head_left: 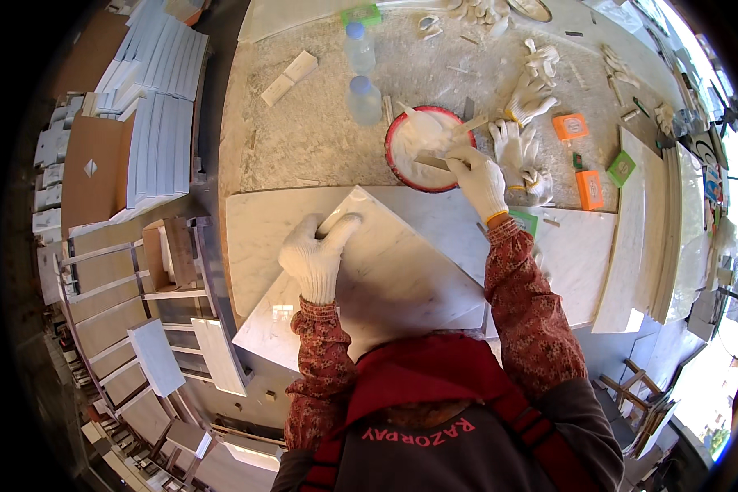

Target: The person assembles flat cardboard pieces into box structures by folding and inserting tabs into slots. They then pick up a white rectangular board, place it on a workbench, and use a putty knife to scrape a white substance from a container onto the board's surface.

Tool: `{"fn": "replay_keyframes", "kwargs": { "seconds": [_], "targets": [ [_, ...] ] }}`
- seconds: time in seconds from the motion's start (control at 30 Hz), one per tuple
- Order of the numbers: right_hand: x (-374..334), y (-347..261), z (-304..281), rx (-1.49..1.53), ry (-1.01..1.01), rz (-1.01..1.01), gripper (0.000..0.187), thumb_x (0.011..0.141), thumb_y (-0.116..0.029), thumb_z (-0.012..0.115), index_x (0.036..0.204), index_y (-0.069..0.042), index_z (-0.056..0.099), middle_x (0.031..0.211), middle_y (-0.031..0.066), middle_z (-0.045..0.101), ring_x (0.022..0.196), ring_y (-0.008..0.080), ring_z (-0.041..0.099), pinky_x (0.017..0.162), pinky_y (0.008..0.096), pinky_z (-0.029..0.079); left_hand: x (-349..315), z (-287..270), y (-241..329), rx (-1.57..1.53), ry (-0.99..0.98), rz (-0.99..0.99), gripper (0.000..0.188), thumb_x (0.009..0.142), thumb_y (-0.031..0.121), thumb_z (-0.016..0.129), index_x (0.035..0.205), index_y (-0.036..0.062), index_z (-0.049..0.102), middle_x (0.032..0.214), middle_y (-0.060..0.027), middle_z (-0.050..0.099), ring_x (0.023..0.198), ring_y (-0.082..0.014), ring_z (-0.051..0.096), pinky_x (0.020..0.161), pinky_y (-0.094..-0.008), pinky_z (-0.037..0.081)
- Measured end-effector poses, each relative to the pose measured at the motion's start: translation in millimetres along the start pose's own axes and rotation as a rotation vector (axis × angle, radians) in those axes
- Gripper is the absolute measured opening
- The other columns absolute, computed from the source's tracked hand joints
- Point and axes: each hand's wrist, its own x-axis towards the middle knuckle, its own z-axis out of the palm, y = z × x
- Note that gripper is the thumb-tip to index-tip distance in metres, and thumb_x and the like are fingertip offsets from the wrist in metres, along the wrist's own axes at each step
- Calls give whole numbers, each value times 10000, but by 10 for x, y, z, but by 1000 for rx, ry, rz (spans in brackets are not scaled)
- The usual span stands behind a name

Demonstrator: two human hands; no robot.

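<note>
My left hand (313, 256), in a white knit glove, grips the edge of a glossy white marble tile (410, 261) near its far corner, thumb and fingers closed over it. The tile is turned at an angle over other marble slabs (262, 211). Farther right, my gloved right hand (479, 182) pinches a flat metal scraper (431, 162). Its blade rests in white paste (414, 141) inside a red-rimmed bowl (392, 162). A second flat blade (471, 125) leans on the bowl's far right rim.
Two plastic bottles (364, 100) with blue caps stand beyond the bowl. Loose work gloves (531, 97), orange boxes (589, 189) and a green box (621, 167) lie to the right. Upright slabs (672, 238) line the right edge; stacked white pieces (162, 139) and a rack (111, 291) stand left.
</note>
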Motion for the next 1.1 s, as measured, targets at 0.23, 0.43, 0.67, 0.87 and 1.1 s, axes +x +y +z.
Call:
{"fn": "replay_keyframes", "kwargs": {
  "seconds": [0.23,0.43,0.67,0.87,1.1],
  "targets": [
    [81,-38,268,-209,-17,7,217,880,-346,593,960,-210,741,932,137,719,853,383,682,742,469,543,-222,-647,-166,-311,150,-129,313,686,235,828,782,-28,688,607,38,479,565,-68,412,499,-251,351],
    [-26,-3,73,-120,35,-94,239,880,-309,624,973,-130,752,929,163,722,859,362,698,749,437,534,-424,-1022,-532,-424,224,-110,312,657,226,840,708,-22,658,581,22,484,567,-91,420,514,-274,363],
    [-786,-1589,-409,445,-207,27,178,953,-127,605,1033,2,697,812,13,635,638,67,491,563,226,385,-618,-1282,-784,-428,250,-53,344,602,264,859,670,-17,673,554,-53,494,526,-140,445,503,-300,373],
    [-1495,-2552,-467,600,-349,-80,142,950,-67,607,1057,-3,675,839,35,652,678,74,554,600,218,435,-718,-1406,-782,-426,246,-25,399,599,334,864,695,-17,701,577,-94,575,550,-162,538,536,-304,436],
    [-1866,-2827,-310,516,-301,-346,122,904,-9,655,1017,8,696,872,50,684,737,93,641,652,235,497,-790,-1459,-868,-387,269,30,439,581,382,871,715,-8,720,594,-111,611,558,-213,578,550,-326,461]
  ]
}}
